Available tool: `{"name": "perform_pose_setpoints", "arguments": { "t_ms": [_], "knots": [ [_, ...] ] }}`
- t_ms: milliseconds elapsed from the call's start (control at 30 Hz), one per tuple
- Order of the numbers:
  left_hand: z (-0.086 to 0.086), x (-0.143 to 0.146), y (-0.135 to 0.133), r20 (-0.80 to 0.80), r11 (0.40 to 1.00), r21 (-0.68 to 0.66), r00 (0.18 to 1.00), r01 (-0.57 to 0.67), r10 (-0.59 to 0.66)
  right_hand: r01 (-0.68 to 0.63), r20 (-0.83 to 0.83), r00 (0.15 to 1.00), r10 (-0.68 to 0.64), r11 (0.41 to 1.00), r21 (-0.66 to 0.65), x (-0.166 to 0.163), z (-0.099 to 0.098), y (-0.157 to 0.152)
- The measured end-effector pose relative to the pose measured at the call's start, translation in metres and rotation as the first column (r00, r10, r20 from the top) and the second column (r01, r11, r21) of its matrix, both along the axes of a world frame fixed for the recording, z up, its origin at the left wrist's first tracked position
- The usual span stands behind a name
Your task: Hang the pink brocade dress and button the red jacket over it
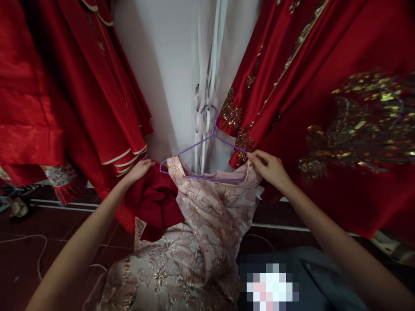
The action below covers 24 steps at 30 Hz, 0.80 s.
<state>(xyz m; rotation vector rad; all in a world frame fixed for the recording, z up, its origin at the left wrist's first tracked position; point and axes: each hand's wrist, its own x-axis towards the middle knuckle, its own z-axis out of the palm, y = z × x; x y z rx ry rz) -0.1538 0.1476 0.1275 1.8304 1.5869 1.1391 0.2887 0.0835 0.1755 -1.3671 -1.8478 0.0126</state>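
Observation:
A pale pink dress [201, 224] with gold floral brocade hangs on a thin purple wire hanger [210, 142] in front of me. My right hand [269, 168] pinches the dress's right shoulder strap where it meets the hanger's arm. My left hand [139, 169] rests with fingers laid flat on a piece of dark red cloth [155, 198] beside the dress's left shoulder, close to the hanger's left end. The hanger's hook points up against white slotted rails [207, 86] on the wall.
Red satin garments [71, 95] hang at the left. A red gown with gold sequin embroidery [340, 112] fills the right. A white wall [168, 65] stands behind. The floor [48, 224] is dark red tile with a white cable [39, 255].

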Motion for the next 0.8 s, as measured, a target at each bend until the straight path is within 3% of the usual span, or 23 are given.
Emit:
{"name": "perform_pose_setpoints", "arguments": {
  "t_ms": [100,167,300,433,533,600,667,733,800],
  "knots": [
    [0.045,0.042,0.020,0.009,0.995,0.088,0.999,-0.042,0.041,0.010,0.033,0.999,-0.010,1.000,0.005,-0.005,0.006,-0.009],
    [0.070,0.077,0.020,-0.014,0.983,0.181,0.999,-0.040,0.043,0.029,0.063,0.998,-0.029,1.000,0.002,-0.009,0.009,-0.019],
    [0.094,0.134,-0.012,-0.083,0.950,0.286,0.991,0.124,-0.104,0.034,0.095,0.995,-0.032,0.999,-0.016,-0.013,0.015,-0.039],
    [0.101,0.139,-0.041,-0.217,0.910,0.361,0.968,0.203,-0.129,-0.097,0.098,0.989,0.110,0.987,-0.125,-0.005,0.027,-0.034],
    [0.107,0.121,-0.049,-0.430,0.922,0.331,0.902,0.200,-0.041,-0.163,0.037,0.983,0.180,0.945,-0.285,-0.003,0.034,-0.007],
    [0.111,0.113,-0.052,-0.508,0.927,0.334,0.861,0.169,0.027,-0.233,-0.059,0.971,0.233,0.849,-0.475,-0.006,0.035,0.017],
    [0.115,0.108,-0.053,-0.535,0.918,0.355,0.844,0.176,0.045,-0.319,-0.149,0.942,0.301,0.666,-0.674,-0.015,0.033,0.038],
    [0.118,0.106,-0.051,-0.537,0.906,0.349,0.843,0.239,-0.015,-0.365,-0.205,0.915,0.349,0.495,-0.788,-0.025,0.030,0.051],
    [0.121,0.102,-0.044,-0.507,0.909,0.262,0.848,0.323,-0.156,-0.449,-0.287,0.866,0.409,0.383,-0.807,-0.037,0.028,0.058]
  ]
}}
